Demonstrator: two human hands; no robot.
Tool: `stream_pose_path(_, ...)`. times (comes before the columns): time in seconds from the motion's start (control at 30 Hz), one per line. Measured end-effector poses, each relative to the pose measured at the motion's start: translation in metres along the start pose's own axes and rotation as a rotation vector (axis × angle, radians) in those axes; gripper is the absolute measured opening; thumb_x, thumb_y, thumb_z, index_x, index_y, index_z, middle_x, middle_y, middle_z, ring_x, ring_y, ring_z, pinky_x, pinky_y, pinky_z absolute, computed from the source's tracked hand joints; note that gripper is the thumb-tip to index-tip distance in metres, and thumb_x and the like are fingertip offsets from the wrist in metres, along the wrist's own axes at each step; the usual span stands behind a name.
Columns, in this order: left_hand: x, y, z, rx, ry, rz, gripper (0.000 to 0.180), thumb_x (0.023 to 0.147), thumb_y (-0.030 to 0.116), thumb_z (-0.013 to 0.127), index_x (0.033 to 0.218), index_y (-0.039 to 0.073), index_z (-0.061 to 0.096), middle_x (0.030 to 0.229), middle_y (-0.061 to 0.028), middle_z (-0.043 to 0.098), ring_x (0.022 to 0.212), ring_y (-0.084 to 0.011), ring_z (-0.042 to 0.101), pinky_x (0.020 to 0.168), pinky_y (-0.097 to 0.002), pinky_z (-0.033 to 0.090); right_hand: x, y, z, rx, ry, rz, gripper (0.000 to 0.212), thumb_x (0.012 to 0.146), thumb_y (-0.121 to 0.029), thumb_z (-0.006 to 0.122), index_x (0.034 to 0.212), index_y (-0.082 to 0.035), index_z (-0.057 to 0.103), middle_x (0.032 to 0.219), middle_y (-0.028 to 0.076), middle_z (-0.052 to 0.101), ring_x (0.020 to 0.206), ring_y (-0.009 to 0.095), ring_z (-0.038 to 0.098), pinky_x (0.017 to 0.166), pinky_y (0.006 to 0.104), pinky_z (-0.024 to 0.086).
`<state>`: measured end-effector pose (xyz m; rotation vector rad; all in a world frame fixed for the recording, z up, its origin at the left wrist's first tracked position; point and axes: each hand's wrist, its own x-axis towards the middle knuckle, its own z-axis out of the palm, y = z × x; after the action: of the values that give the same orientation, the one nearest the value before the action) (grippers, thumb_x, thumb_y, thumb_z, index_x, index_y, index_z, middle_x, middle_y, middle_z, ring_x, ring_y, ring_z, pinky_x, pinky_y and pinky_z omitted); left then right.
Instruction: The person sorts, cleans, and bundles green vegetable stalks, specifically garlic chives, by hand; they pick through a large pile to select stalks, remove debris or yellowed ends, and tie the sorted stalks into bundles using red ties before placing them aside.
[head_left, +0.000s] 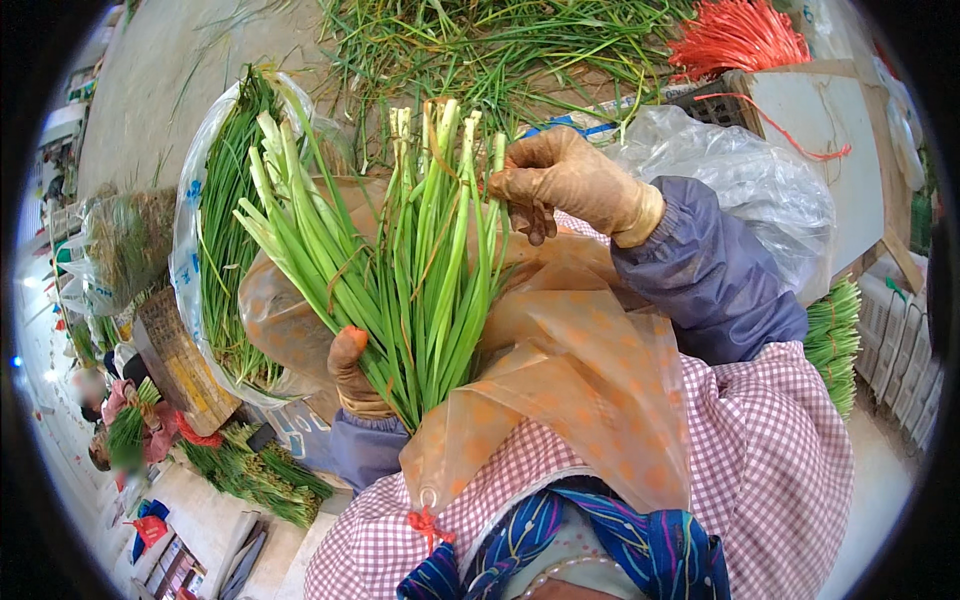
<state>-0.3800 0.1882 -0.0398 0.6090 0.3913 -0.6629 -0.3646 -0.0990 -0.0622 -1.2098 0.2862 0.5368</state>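
Note:
A loose bunch of garlic chives, flat green leaves with pale stalk ends pointing up and fanned apart, lies across my lap. My left hand, in a brown-stained glove, is wrapped round its lower part; most of the fingers are behind the leaves. At the upper right of the bunch, my right hand, gloved the same way, has its thumb and fingertips pinched at an outer chive stalk. A few thin brownish withered strands hang among the stalks. Under the bunch spreads a translucent apron with orange spots.
To the left stands a clear plastic bag of longer greens; tied bundles lie lower left. Loose green trimmings cover the floor ahead. Red ties lie upper right, near crumpled plastic and a grey crate.

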Motion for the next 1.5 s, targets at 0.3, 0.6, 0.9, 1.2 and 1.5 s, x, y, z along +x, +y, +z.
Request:
stream_pose_path(0.3, -0.003, -0.001, -0.01, 0.018, 0.004, 0.031, 0.059, 0.074, 0.019, 0.063, 0.126, -0.002, 0.043, 0.109, -0.0187, 0.06, 0.089, -0.0305, 0.064, 0.078, -0.0427, 0.056, -0.001, 0.002, -0.028, -0.171, -0.115, -0.172, 0.023, 0.089, -0.022, 0.061, 0.082, 0.0, 0.062, 0.062, 0.004, 0.058, 0.053, 0.011, 0.055, 0.049, 0.0245, 0.045)
stream_pose_path(0.6, -0.002, -0.001, -0.007, -0.012, -0.028, -0.021, 0.066, 0.073, 0.015, 0.063, 0.132, -0.001, 0.037, 0.12, -0.0215, 0.053, 0.103, -0.0338, 0.059, 0.087, -0.0459, 0.052, -0.012, -0.034, -0.01, -0.4, 0.315, -0.709, 0.023, 0.087, -0.017, 0.064, 0.104, -0.002, 0.064, 0.075, 0.002, 0.064, 0.069, 0.008, 0.058, 0.063, 0.0237, 0.048)
stream_pose_path(0.9, 0.0, -0.004, 0.014, 0.039, 0.037, -0.014, 0.069, 0.072, 0.017, 0.064, 0.132, -0.004, 0.036, 0.118, -0.0226, 0.055, 0.1, -0.0323, 0.061, 0.087, -0.0443, 0.052, 0.013, -0.021, 0.019, -0.786, -0.018, -0.53, 0.023, 0.079, -0.02, 0.069, 0.095, -0.004, 0.066, 0.072, 0.011, 0.065, 0.061, 0.021, 0.062, 0.058, 0.0318, 0.049)
stream_pose_path(1.2, 0.0, -0.003, 0.025, 0.033, 0.056, -0.063, 0.067, 0.075, 0.02, 0.066, 0.131, -0.002, 0.038, 0.119, -0.0202, 0.055, 0.103, -0.0319, 0.06, 0.09, -0.0441, 0.05, 0.002, -0.011, -0.004, -0.676, 0.315, -0.907, 0.011, 0.085, -0.016, 0.064, 0.091, -0.007, 0.066, 0.069, 0.006, 0.064, 0.055, 0.019, 0.06, 0.05, 0.0294, 0.048)
stream_pose_path(1.5, 0.0, -0.001, 0.012, 0.032, 0.028, -0.091, 0.064, 0.077, 0.018, 0.062, 0.132, -0.003, 0.037, 0.122, -0.0214, 0.053, 0.108, -0.0335, 0.057, 0.093, -0.0461, 0.048, -0.006, -0.074, -0.109, -0.18, 0.776, -0.76, 0.01, 0.089, -0.011, 0.058, 0.088, -0.003, 0.064, 0.071, 0.004, 0.063, 0.062, 0.014, 0.062, 0.055, 0.0255, 0.051)
